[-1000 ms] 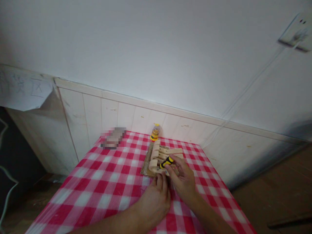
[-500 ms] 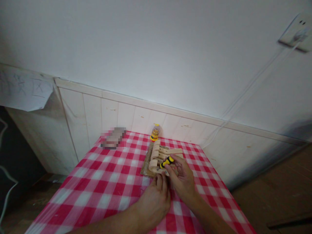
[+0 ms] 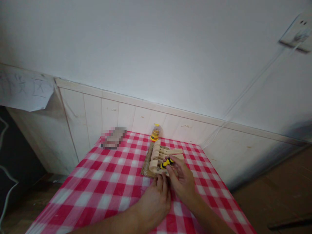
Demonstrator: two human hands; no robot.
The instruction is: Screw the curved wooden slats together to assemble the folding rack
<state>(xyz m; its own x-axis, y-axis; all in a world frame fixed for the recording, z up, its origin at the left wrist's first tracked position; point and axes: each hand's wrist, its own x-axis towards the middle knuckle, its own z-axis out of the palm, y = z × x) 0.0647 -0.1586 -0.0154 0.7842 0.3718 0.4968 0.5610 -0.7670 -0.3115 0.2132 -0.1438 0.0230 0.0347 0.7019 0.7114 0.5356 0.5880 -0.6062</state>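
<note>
A pale wooden rack (image 3: 154,156) with several curved, hook-like pieces and small dark screws lies on a brown board (image 3: 146,167) on the table. My right hand (image 3: 182,177) is closed around a yellow-and-black screwdriver (image 3: 167,162), whose tip end points down-left at the nearest curved piece; the tip itself is too small to make out. My left hand (image 3: 157,198) has its fingers bent and pressed against the near end of the wooden rack, holding it. Its fingertips are partly hidden.
A red-and-white checked cloth (image 3: 99,185) covers the table. Behind the rack stands a yellow container of screwdriver bits (image 3: 155,132) by the panelled wall (image 3: 126,117). A blurred-out flat object (image 3: 113,138) lies at the back left. A white cable (image 3: 243,94) runs down from a wall socket (image 3: 296,34).
The screwdriver's handle has tilted very slightly in my right hand. My left hand and the wooden rack have stayed in place.
</note>
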